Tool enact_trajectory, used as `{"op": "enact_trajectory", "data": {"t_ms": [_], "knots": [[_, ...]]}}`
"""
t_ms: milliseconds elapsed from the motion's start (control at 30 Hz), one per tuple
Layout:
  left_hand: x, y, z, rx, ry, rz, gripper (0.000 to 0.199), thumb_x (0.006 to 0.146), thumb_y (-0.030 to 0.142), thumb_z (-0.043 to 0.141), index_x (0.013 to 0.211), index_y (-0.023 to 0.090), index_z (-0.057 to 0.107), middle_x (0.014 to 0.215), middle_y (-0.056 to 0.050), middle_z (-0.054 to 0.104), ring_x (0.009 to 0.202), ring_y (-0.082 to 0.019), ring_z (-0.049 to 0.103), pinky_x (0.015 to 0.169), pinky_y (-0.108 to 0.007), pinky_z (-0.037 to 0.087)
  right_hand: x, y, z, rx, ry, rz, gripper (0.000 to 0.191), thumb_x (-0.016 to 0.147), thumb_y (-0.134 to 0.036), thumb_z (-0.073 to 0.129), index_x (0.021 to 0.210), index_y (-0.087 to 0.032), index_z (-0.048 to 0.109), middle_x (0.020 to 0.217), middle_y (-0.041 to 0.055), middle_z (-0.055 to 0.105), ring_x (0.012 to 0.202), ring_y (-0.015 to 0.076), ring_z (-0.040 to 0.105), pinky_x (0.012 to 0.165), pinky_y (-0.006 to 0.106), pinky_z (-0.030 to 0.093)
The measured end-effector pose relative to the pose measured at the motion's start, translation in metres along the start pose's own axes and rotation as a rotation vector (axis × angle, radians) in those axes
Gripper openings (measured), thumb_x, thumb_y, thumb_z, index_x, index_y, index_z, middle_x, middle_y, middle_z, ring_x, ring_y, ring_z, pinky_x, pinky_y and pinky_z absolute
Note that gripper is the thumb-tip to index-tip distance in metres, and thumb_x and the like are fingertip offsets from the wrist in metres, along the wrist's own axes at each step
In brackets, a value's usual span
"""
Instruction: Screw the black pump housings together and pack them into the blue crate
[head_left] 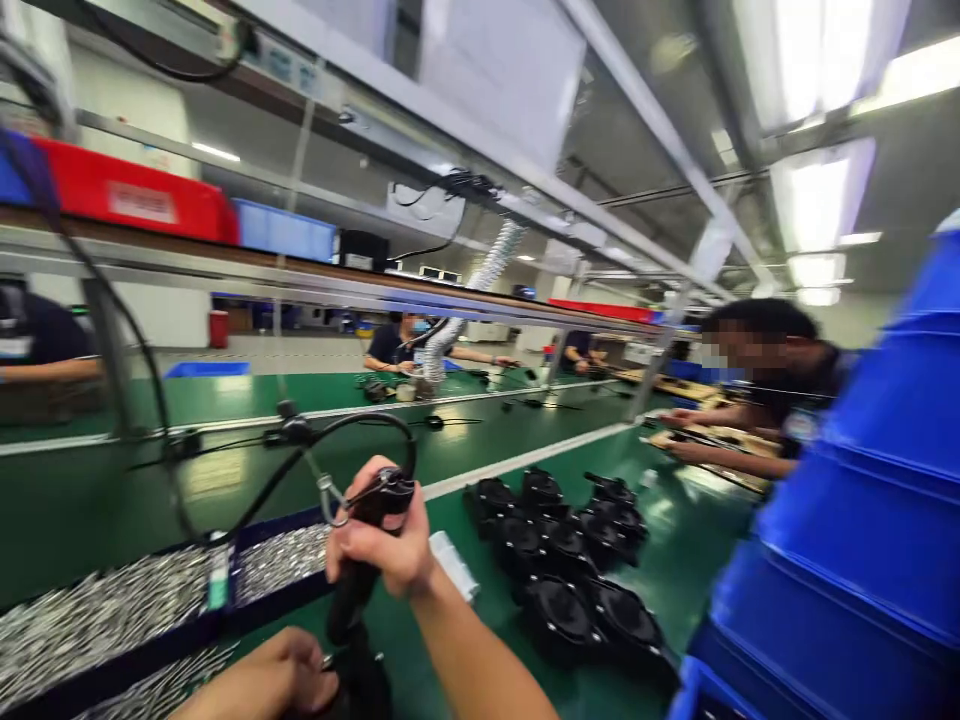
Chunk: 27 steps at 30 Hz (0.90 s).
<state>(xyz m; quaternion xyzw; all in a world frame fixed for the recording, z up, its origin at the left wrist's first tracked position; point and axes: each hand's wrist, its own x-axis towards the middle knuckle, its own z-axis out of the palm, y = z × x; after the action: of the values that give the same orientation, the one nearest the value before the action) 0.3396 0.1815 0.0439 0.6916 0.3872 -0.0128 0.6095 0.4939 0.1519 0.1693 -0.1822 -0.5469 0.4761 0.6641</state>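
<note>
Low in view, black part (365, 688) sitting below driver (352, 602), work seemingly midway; I'm seeing right hand (394, 548) wrapping driver, left hand (298, 668) curling against part. Black assemblies (561, 608) lying rightward on tabletop (675, 590), finished or not unclear; metal pieces (112, 615) lying leftward.

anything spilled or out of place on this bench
Possibly: thin silvery metal pieces lie in front of the left-hand dark blue plastic bin, ragged-edged beside the green tabletop. They might be spilled, though another bin may hold them; the picture's bottom edge cuts this off. Nothing else stands out.
</note>
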Motion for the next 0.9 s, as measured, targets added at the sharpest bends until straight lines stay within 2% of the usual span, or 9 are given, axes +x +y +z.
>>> {"op": "enact_trajectory", "data": {"t_ms": [33, 100, 167, 400, 733, 900], "knots": [[-0.002, -0.008, -0.005, -0.044, 0.024, -0.026, 0.036, 0.090, 0.052, 0.077, 0.085, 0.018, 0.065, 0.064, 0.005, 0.060, 0.047, -0.010, 0.052, 0.044, -0.021, 0.043, -0.001, 0.001, 0.001, 0.009, -0.006, 0.005, 0.055, 0.073, -0.041, 0.093, 0.096, -0.025, 0.047, 0.060, -0.0078, 0.063, 0.043, 0.0154, 0.064, 0.043, 0.023, 0.049], [-0.003, -0.017, -0.009, -0.130, 0.023, -0.031, 0.046, 0.078, 0.057, 0.083, 0.069, 0.021, 0.056, 0.049, 0.010, 0.046, 0.035, -0.008, 0.036, 0.035, -0.021, 0.025, -0.002, 0.003, 0.003, 0.018, -0.033, 0.014, 0.050, 0.077, -0.038, 0.091, 0.096, -0.024, 0.047, 0.059, -0.0089, 0.061, 0.043, 0.0148, 0.064, 0.044, 0.022, 0.049], [-0.002, -0.018, -0.009, -0.201, -0.015, 0.003, 0.050, 0.070, 0.059, 0.084, 0.064, 0.023, 0.050, 0.045, 0.011, 0.040, 0.033, -0.007, 0.029, 0.033, -0.022, 0.018, -0.003, 0.005, 0.005, 0.018, -0.056, 0.030, 0.047, 0.079, -0.036, 0.090, 0.096, -0.024, 0.048, 0.059, -0.0090, 0.061, 0.044, 0.0151, 0.064, 0.045, 0.024, 0.051], [-0.009, -0.007, -0.006, -0.240, -0.079, 0.049, 0.045, 0.064, 0.056, 0.079, 0.059, 0.024, 0.047, 0.043, 0.009, 0.038, 0.032, -0.007, 0.028, 0.031, -0.024, 0.018, -0.004, 0.009, 0.005, 0.033, -0.086, 0.046, 0.041, 0.083, -0.029, 0.088, 0.097, -0.024, 0.050, 0.063, -0.0071, 0.066, 0.046, 0.0133, 0.065, 0.048, 0.024, 0.054], [-0.006, -0.013, -0.004, -0.261, -0.030, 0.006, 0.049, 0.062, 0.060, 0.083, 0.066, 0.024, 0.049, 0.048, 0.010, 0.043, 0.034, -0.007, 0.031, 0.034, -0.024, 0.020, -0.003, 0.012, 0.006, 0.002, -0.087, 0.091, 0.040, 0.082, -0.030, 0.088, 0.096, -0.023, 0.051, 0.062, -0.0081, 0.064, 0.044, 0.0116, 0.063, 0.047, 0.021, 0.051], [-0.011, -0.010, -0.004, -0.254, -0.029, 0.015, 0.051, 0.063, 0.063, 0.083, 0.066, 0.024, 0.049, 0.047, 0.010, 0.042, 0.035, -0.007, 0.031, 0.035, -0.024, 0.021, -0.001, 0.009, 0.010, -0.080, -0.168, 0.151, 0.036, 0.083, -0.031, 0.087, 0.097, -0.021, 0.056, 0.069, 0.0001, 0.072, 0.064, 0.0184, 0.074, 0.054, 0.023, 0.053]]}}
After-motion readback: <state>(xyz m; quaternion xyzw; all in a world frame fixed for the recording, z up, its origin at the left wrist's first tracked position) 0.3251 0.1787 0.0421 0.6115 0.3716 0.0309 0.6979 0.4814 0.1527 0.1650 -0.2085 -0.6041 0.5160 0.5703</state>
